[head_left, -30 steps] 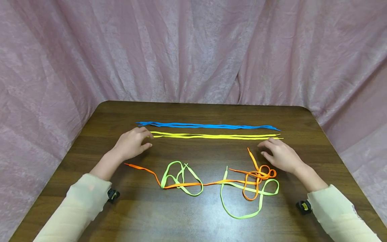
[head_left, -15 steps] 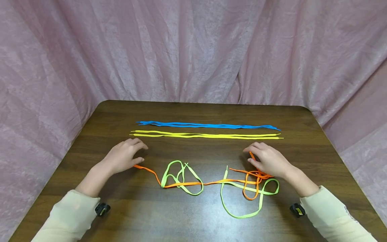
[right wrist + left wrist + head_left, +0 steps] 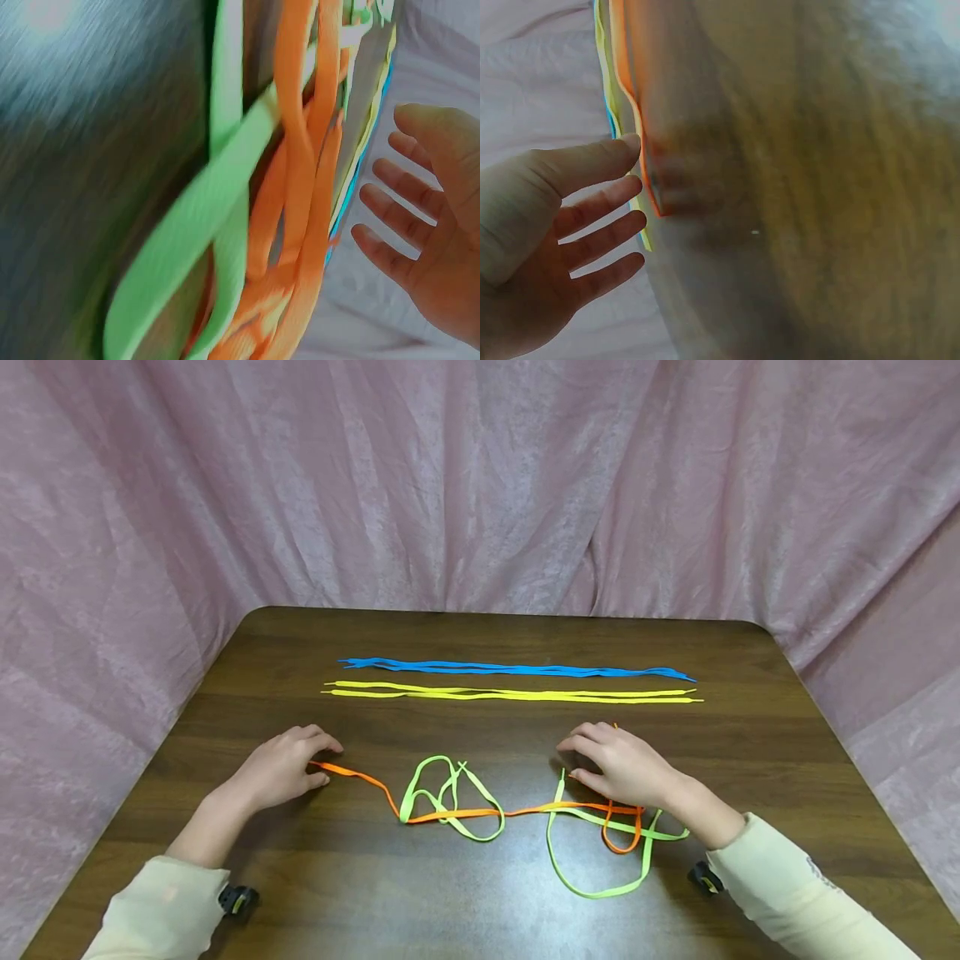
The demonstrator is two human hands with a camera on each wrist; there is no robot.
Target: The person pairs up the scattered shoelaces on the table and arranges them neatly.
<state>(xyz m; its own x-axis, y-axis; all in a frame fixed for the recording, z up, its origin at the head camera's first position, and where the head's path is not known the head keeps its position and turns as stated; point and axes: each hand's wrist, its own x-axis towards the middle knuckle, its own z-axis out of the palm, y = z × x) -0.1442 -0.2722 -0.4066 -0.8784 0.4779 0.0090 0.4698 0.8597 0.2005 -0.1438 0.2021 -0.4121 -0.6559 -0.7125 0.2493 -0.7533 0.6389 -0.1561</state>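
Note:
My left hand (image 3: 281,768) is at the left end of a flat orange shoelace (image 3: 348,772). In the left wrist view its fingers are spread beside the orange lace (image 3: 643,124), pinching nothing. My right hand (image 3: 626,768) is over the tangled orange laces at the right, hiding most of them in the head view. Its fingers are slightly bent and apart, with nothing between them in the right wrist view, where orange loops (image 3: 296,172) overlap a light green shoelace (image 3: 180,217). A crumpled green lace (image 3: 408,797) lies left of centre and another green loop (image 3: 600,894) nearer the right hand.
Behind the hands, yellow shoelaces (image 3: 517,695) lie straight side by side. Farther back run blue shoelaces (image 3: 517,671), also straight. The brown wooden table (image 3: 450,735) has a rounded back edge, and a pink curtain (image 3: 480,485) hangs behind it.
The left hand has drawn back from the yellow laces' left end toward the orange lace end. The right hand has moved left across the orange tangle. The laces appear to lie as before.

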